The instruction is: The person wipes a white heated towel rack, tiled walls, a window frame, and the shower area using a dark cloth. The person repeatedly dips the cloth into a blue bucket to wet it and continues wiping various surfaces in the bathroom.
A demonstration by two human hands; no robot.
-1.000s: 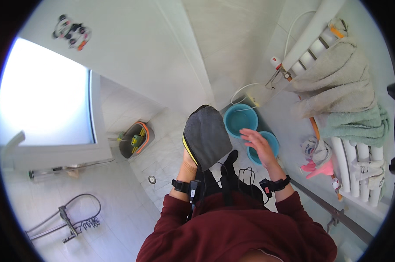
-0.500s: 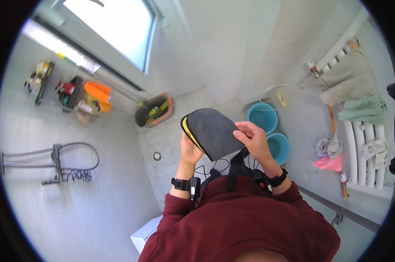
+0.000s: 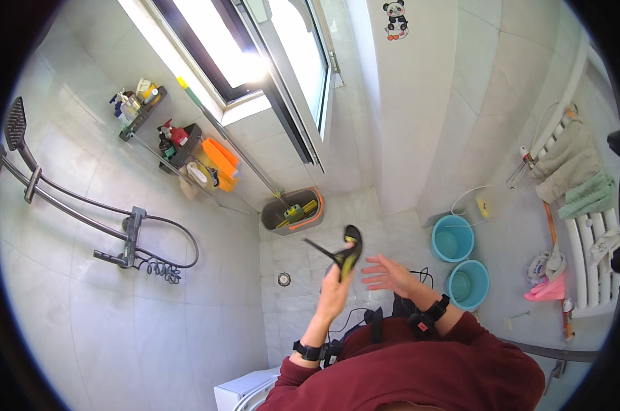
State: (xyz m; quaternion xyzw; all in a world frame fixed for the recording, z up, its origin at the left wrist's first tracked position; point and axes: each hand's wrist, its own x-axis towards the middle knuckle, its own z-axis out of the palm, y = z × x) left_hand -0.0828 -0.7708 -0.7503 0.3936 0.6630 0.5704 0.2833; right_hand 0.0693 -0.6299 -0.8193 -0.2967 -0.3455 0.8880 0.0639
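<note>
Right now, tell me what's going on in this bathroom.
A person in a dark red top stands on the tiled floor. Their left hand grips a flat black pad with a yellow edge, seen nearly edge-on at chest height. The right hand is open beside it, fingers spread, not holding anything. Two blue buckets sit by the wall on the right, and a grey bin with orange trim stands below the window.

Pale tiled walls and floor [image 3: 303, 301]; bright window [image 3: 255, 48] above a grey mop bucket [image 3: 290, 212], wall shelves [image 3: 180, 147] left of it.
</note>
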